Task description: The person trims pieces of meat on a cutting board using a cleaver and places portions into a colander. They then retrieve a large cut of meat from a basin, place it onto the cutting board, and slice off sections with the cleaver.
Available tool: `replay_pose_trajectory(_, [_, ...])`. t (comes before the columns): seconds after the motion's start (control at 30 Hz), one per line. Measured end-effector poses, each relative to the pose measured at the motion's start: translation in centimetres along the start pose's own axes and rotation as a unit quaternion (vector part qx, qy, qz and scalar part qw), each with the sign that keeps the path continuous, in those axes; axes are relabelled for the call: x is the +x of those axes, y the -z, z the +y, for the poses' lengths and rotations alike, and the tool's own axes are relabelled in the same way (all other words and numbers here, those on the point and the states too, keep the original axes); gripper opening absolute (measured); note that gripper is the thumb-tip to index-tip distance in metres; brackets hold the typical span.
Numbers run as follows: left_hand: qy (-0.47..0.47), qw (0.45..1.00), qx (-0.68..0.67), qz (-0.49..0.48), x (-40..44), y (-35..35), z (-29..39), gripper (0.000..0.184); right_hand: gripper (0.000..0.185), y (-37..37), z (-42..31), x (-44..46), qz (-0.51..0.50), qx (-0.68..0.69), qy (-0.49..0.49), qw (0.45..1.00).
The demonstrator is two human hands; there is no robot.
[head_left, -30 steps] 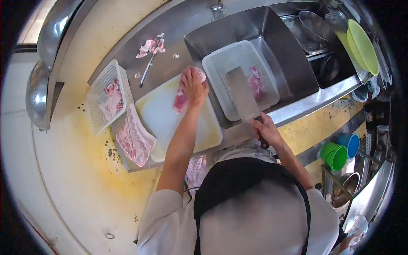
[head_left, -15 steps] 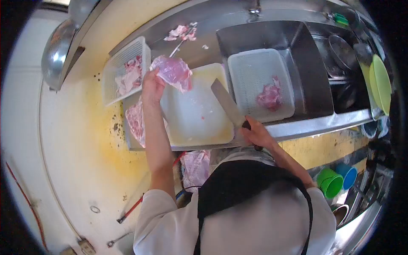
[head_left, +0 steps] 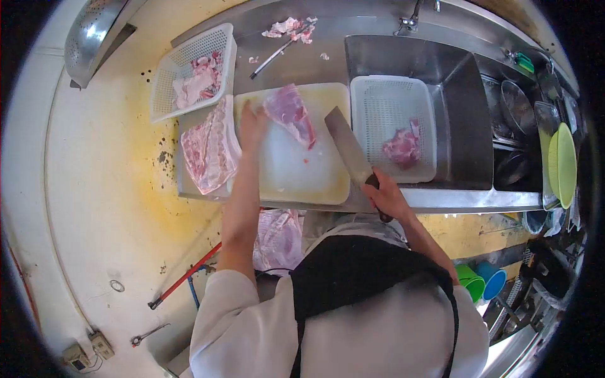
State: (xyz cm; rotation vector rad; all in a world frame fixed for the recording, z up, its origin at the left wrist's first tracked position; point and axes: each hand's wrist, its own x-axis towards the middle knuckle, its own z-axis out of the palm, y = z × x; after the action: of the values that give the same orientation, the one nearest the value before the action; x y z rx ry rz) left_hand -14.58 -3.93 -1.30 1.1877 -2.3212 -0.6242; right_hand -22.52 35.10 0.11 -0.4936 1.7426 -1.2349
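**Just beside the left hand (head_left: 253,125), a piece of meat (head_left: 291,112) lies on the board (head_left: 282,169)**

The meat rests right of the left hand, ahead and left of the right hand (head_left: 391,196). Motion blurs the left hand: how far open it is, and whether it touches the meat, cannot be told. The right hand is closed round the handle of a broad knife (head_left: 346,142), its blade pointing forward and left over the board's right edge, between the meat and the sink (head_left: 463,120). Left of the left hand, a slab of meat (head_left: 208,154) leans over the board's edge; the left forearm (head_left: 243,195) passes along its right side. Ahead of the left hand, a metal rod (head_left: 272,60) lies slantwise on the counter, its far end among fatty scraps (head_left: 287,28).

Ahead and left of the left hand, a white basket (head_left: 195,49) contains pale and red meat trimmings (head_left: 196,85). Ahead of the right hand, inside the sink, a second basket (head_left: 381,108) contains a lump of meat (head_left: 402,150) near its right wall. Behind and right of the right hand are a green bucket (head_left: 470,281) and a blue bucket (head_left: 492,281); whatever they contain cannot be made out.
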Motion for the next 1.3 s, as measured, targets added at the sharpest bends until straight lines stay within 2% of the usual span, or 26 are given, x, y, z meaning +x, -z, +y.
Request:
replay_pose_trajectory(0.03, [-0.158,0.986,-0.025,-0.039,-2.0,-1.5,-1.4,0.037,0.021,-0.1,-0.1,-0.1,0.012,-0.005,0.008,1.0])
replay_pose_trajectory(0.07, [-0.31,0.946,-0.049,-0.079,-4.3,-2.3,-2.3,0.041,0.02,-0.4,0.0,-0.4,0.023,-0.008,0.013,1.0])
replay_pose_trajectory(0.13, [-0.381,0.909,0.07,-0.154,-9.9,-0.3,1.2,0.039,0.022,-0.9,0.2,-0.6,0.038,-0.027,0.026,0.999])
replay_pose_trajectory(0.23, [-0.346,0.929,0.125,-0.05,-9.7,0.3,-3.0,0.031,0.024,-1.6,0.5,-0.6,0.059,-0.086,0.107,0.989])
replay_pose_trajectory(0.27, [-0.327,0.938,0.098,-0.053,-9.1,0.7,-4.5,0.029,0.025,-1.7,0.6,-0.7,0.067,-0.11,0.142,0.981])
replay_pose_trajectory(0.37, [-0.245,0.968,0.03,-0.036,-5.9,0.9,-6.4,0.029,0.031,-2.7,-3.0,0.2,0.023,-0.152,0.089,0.984])
replay_pose_trajectory(0.43, [-0.16,0.987,-0.007,-0.004,-3.4,-0.5,-5.6,0.033,0.029,-4.2,-4.4,2.1,0.006,-0.169,0.123,0.978])
replay_pose_trajectory(0.47, [-0.15,0.989,-0.016,0.007,-2.5,-0.9,-5.0,0.033,0.029,-4.9,-5.1,3.0,-0.002,-0.178,0.139,0.974])
replay_pose_trajectory(0.53, [-0.131,0.99,-0.034,0.033,-0.7,-1.4,-4.0,0.033,0.028,-7.0,-7.2,5.1,-0.009,-0.202,0.11,0.973])
replay_pose_trajectory(0.57, [-0.135,0.99,-0.014,0.024,-0.2,-1.7,-4.1,0.033,0.027,-7.9,-8.1,6.1,-0.013,-0.212,0.096,0.972])
replay_pose_trajectory(0.77, [-0.158,0.983,0.081,-0.042,1.1,-2.1,-4.5,0.027,0.029,-11.9,-7.4,11.8,0.031,-0.306,0.17,0.936])
replay_pose_trajectory(0.83, [-0.166,0.981,0.085,-0.057,1.5,-2.1,-4.7,0.025,0.03,-12.2,-8.6,12.0,0.021,-0.334,0.133,0.933])
replay_pose_trajectory(0.87, [-0.178,0.98,0.078,-0.048,1.6,-2.2,-4.9,0.024,0.031,-12.4,-9.2,12.1,0.015,-0.348,0.114,0.93])
replay_pose_trajectory(0.93, [-0.203,0.977,0.063,-0.03,2.1,-2.7,-5.4,0.023,0.026,-13.4,-9.6,12.4,0.055,-0.395,0.155,0.904])
replay_pose_trajectory(1.03, [-0.214,0.976,0.046,-0.001,2.3,-3.1,-5.8,0.02,0.025,-15.0,-10.3,15.9,0.064,-0.409,0.165,0.895])
replay_pose_trajectory(1.17, [-0.161,0.983,0.066,-0.062,2.1,-1.9,-4.6,0.017,0.029,-16.2,-12.9,19.5,0.062,-0.446,0.166,0.877])
replay_pose_trajectory(1.27, [-0.142,0.984,0.064,-0.085,2.3,-1.9,-4.7,0.015,0.03,-15.9,-14.0,16.6,0.01,-0.407,0.067,0.911])
replay_pose_trajectory(1.3, [-0.143,0.984,0.07,-0.08,2.3,-2.0,-5.0,0.015,0.032,-15.4,-11.3,16.2,0.02,-0.426,0.101,0.899])
